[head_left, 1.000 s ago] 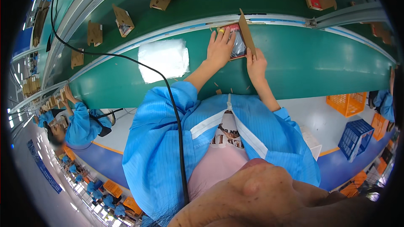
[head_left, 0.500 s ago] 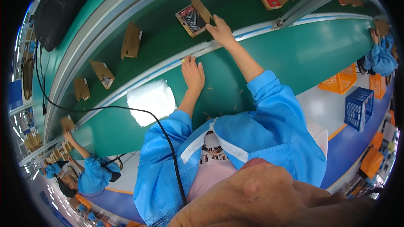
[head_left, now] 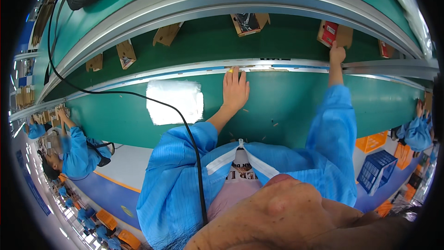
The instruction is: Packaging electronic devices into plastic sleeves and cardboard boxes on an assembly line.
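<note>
My left hand (head_left: 236,89) lies flat on the green worktable with its fingers stretched toward the metal rail; something yellow is on one fingertip. My right hand (head_left: 338,55) reaches over the rail, its fingers closed on the near edge of an open cardboard box (head_left: 343,36). Inside that box is a red packet (head_left: 329,32). Left of it, another open cardboard box (head_left: 249,30) holds a dark item in clear wrapping (head_left: 246,21). Both boxes stand on the dark green belt (head_left: 286,41) beyond the rail.
More cardboard boxes (head_left: 167,34) stand along the belt to the left, and one (head_left: 385,49) to the right. A white patch (head_left: 175,103) is on the worktable. A black cable (head_left: 125,93) crosses my left side. A metal post (head_left: 393,68) stands right. Co-workers sit at both ends.
My view has turned toward the right. My right hand has left the box with the dark wrapped item and moved right to the box with the red packet. My left hand stays flat by the rail.
</note>
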